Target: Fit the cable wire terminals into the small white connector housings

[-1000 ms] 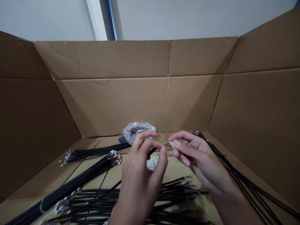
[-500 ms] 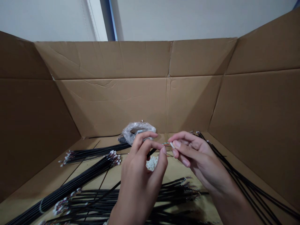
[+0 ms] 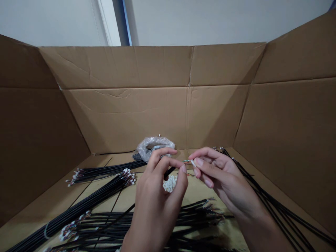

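A black cable (image 3: 170, 171) with thin coloured wires (image 3: 186, 162) fanning from its end runs between my two hands. My left hand (image 3: 160, 189) pinches near the wire end, its index finger and thumb almost meeting around it. Between the thumb and index finger of my right hand (image 3: 223, 175) sits a small white connector housing (image 3: 193, 163). The wires reach right up to the connector; whether they are seated inside is too small to tell. Behind my left hand lies a pile of loose white connectors (image 3: 170, 183), partly covered by the fingers.
Cardboard walls (image 3: 126, 115) enclose the work surface on three sides. Bundled black cables (image 3: 99, 196) with white ends lie at left, more loose cables (image 3: 194, 213) in front, and several along the right (image 3: 273, 199). A clear plastic bag (image 3: 143, 145) stands at the back.
Almost nothing differs. Both hands keep their pinch in the same place, with only a very slight shift at the wires and connector.
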{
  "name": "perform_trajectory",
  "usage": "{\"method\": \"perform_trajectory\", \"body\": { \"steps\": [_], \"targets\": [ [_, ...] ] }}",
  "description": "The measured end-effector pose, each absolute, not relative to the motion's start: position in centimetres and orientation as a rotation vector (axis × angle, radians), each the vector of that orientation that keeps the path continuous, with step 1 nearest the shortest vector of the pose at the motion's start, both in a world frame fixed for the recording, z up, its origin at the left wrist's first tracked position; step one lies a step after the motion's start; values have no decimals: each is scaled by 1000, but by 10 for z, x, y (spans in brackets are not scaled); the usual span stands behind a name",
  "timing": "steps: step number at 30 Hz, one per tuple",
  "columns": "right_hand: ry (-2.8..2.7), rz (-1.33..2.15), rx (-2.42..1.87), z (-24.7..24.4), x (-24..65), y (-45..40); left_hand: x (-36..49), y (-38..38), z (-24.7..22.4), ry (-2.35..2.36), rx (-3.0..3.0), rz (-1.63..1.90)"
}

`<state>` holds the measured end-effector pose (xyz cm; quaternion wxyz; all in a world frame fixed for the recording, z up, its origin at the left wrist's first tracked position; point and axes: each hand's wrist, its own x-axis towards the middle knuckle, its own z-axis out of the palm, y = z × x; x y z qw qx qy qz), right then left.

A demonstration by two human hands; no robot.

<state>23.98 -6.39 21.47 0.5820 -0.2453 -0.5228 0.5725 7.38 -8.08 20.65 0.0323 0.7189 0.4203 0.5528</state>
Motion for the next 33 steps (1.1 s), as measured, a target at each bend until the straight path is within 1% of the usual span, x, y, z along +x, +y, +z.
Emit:
{"method": "perform_trajectory", "body": {
  "steps": [7, 14, 26, 30, 33],
  "targets": [
    [-1251, 1293, -584, 213, 240, -65, 77, -81, 207, 1266, 2181, 1735],
    [-1343, 1113, -601, 210, 239, -64, 74, -81, 208, 1221, 2143, 1704],
    [-1428, 903, -653, 212, 234, -69, 73, -83, 210, 1184, 2088, 1694],
    [-1414, 896, -607, 210, 231, -68, 72, -81, 211, 1193, 2081, 1706],
    [-1383, 958, -559, 207, 229, -66, 71, -81, 211, 1185, 2089, 1744]
  ]
}}
